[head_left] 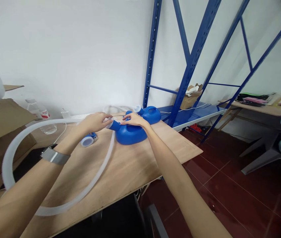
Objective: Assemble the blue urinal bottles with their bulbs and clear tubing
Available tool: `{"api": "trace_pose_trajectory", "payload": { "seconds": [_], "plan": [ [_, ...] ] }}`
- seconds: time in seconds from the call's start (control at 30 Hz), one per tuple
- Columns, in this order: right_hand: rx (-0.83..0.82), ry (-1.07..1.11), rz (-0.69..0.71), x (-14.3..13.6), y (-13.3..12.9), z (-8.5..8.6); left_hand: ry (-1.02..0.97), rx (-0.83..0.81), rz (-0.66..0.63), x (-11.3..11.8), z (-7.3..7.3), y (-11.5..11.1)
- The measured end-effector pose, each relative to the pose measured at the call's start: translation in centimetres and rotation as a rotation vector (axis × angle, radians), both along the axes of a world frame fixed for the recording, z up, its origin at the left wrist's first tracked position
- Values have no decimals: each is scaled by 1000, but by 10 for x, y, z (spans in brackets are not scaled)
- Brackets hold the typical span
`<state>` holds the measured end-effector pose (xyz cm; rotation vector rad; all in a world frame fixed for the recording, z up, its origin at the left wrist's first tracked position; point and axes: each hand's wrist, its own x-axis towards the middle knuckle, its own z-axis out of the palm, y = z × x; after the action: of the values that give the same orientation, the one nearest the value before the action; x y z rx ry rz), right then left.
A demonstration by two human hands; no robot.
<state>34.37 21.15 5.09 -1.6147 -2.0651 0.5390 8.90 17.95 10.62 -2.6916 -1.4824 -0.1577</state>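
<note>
A blue plastic bottle with a handle lies on its side on the wooden table, its neck pointing left. At that neck, my left hand has its fingers closed on the whitish mouth end. My right hand rests over the bottle's top beside the neck, fingertips pinched together near a small blue part; what they hold is too small to make out. Behind it lies a second blue bottle with a white-ended mouth. Left of the first bottle is a loose blue cap-like piece with a white ring.
A translucent white hose loops widely across the table, passing under my left arm. At left stand an open cardboard box and a clear water bottle. Blue metal shelving rises beyond the table's right end, above a red tiled floor.
</note>
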Motion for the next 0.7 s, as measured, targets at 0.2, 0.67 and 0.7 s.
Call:
{"api": "trace_pose_trajectory", "payload": {
  "seconds": [0.2,0.67,0.7],
  "plan": [
    [8,-11,-37,-1,-1,0,107,14,-38,-16,-9,-2],
    [94,-64,-165,4,-18,0,9,274,-60,-3,-47,4],
    [103,-71,-168,5,-19,0,4,319,-61,-1,-48,2]
  ]
}}
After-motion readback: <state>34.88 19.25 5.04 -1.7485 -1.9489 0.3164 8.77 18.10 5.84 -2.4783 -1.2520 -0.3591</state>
